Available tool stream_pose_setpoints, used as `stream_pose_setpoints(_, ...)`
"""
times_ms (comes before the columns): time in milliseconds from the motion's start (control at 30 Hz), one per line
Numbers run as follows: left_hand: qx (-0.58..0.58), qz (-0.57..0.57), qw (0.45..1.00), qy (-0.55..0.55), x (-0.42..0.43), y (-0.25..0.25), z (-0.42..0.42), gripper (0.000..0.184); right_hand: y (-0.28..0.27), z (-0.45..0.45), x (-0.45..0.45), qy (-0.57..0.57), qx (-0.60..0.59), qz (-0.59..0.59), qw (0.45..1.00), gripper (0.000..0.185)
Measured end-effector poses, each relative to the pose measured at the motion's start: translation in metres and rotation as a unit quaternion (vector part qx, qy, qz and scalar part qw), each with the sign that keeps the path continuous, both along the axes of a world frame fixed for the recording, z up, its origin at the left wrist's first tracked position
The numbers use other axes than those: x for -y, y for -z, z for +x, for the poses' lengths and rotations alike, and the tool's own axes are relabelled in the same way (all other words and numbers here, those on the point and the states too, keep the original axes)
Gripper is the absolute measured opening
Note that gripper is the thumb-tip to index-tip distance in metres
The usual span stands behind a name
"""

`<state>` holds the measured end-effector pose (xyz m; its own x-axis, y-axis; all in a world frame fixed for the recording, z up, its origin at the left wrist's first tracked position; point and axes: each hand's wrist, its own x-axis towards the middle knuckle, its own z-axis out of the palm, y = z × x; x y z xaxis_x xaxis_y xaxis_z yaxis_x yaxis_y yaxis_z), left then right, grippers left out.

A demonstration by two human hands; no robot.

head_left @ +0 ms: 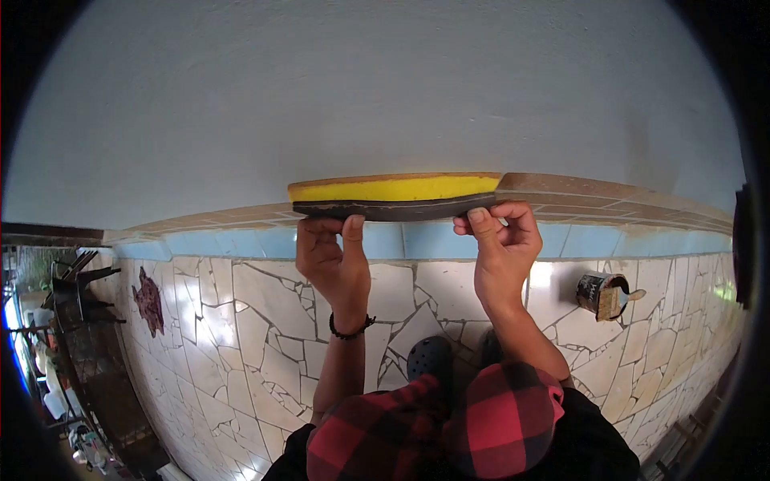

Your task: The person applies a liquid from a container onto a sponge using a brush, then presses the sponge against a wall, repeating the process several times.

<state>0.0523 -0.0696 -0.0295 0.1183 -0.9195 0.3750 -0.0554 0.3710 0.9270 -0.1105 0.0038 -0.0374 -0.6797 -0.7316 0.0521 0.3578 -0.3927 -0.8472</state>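
Irregular pale floor tiles [425,297], set with dark joints, lie below the layered block [393,190], our landmark. Nearest to us, and well below the block, are our red-and-black checked clothing [361,433] and a dark perforated shoe [431,358]. We judge the main hazard to be a slip: pinched only near its ends, the block could tip or drop toward the floor if one thumb eased off. Uneven pressure from the two sides might also bow its dark layer [401,212] or part it from the yellow one.

Our forearms reach up toward the block, roughly parallel, a beaded bracelet [350,327] on the left wrist. Our left hand [333,260] grips the block's lower edge toward its left end, thumb raised against it and fingers curled; our right hand [505,256] pinches the right end between thumb and bent fingers. The block spans both hands, long side crosswise, yellow above dark; we cannot tell whether it touches the wall.

Just below the block runs a light-blue tile band [353,242]; to its lower right, on the floor, stands a stained can [589,293] with a brush [611,303]. Beyond the block extends the grey wall [385,88].
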Motion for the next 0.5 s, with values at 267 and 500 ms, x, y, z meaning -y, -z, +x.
stream_pose_setpoints(267, -0.007, -0.012, 0.999, 0.029, -0.001, 0.004, -0.001, 0.025, 0.002, 0.005, 0.008, 0.029, -0.002, 0.029, 0.999, 0.022)
stream_pose_setpoints(500, 0.045, -0.051, 0.998, 0.008, 0.007, 0.014, -0.003, 0.044, 0.002, 0.002, 0.003, 0.017, -0.025, 0.061, 0.998, 0.026)
